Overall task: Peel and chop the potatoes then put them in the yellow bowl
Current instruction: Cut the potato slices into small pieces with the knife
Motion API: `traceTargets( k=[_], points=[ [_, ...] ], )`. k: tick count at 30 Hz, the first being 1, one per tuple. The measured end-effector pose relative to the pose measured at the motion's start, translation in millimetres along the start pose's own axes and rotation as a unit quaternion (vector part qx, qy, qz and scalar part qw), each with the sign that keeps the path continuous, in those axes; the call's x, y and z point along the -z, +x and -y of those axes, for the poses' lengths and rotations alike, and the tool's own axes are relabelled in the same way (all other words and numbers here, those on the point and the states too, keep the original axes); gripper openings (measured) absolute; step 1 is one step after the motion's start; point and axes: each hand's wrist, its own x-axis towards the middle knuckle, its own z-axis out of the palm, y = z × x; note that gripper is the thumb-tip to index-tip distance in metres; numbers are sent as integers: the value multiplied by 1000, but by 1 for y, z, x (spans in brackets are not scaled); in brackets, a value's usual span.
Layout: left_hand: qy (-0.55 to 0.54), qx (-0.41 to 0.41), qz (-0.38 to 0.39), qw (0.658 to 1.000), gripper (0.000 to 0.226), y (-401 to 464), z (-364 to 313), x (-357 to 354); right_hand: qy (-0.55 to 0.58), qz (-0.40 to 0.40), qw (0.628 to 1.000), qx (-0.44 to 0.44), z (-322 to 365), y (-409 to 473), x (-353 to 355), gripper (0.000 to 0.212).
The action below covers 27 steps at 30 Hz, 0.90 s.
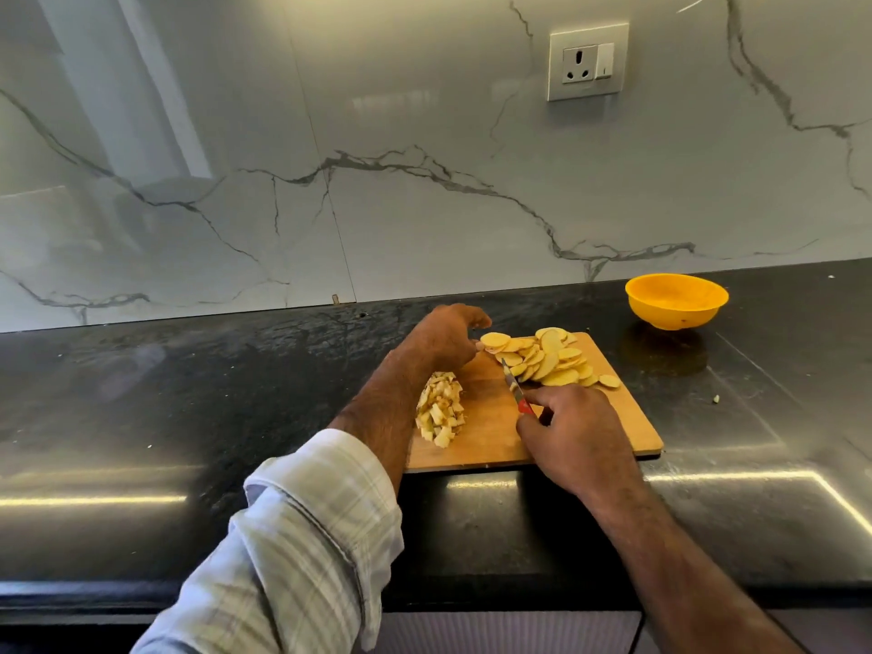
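A wooden chopping board lies on the black counter. Several pale round potato slices are heaped on its far right part. A pile of potato peelings sits at its left edge. My left hand rests at the board's far left corner, fingertips touching a slice. My right hand grips a small red-handled knife, whose blade points toward the slice heap. The yellow bowl stands apart on the counter at the back right; its inside looks empty.
The black stone counter runs left and right, with a marble wall behind. A wall socket is mounted above. A small scrap lies on the counter right of the board. The counter's front edge is close below my arms.
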Motion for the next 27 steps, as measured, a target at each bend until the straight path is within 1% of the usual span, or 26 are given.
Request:
traceTargets(
  k=[3,5,8,12,17,19,23,25,27],
  points=[
    [16,0,46,999,63,16,-2,-2,6,1,1000,-8,-4,2,-3,44],
    [37,-5,85,996,68,25,-2,-2,9,6,1000,-15,-5,2,-4,45],
    [83,-16,130,988,63,37,-2,-1,14,8,1000,-24,-5,3,-6,44],
    [85,-32,125,988,44,48,-3,-2,18,15,999,-29,-3,2,-6,44],
    [65,-40,112,991,33,50,-1,0,12,23,999,-28,-1,1,-4,46],
    [55,-37,110,992,35,49,-1,3,7,27,999,-26,-1,1,-4,46],
    [60,-35,119,990,50,44,-3,10,8,31,999,-36,1,1,-3,46],
    [74,-43,125,988,55,41,-6,15,10,32,999,-41,3,1,-3,46],
    [104,-43,148,983,56,36,-11,18,7,36,998,-44,3,0,-2,45]
  ],
)
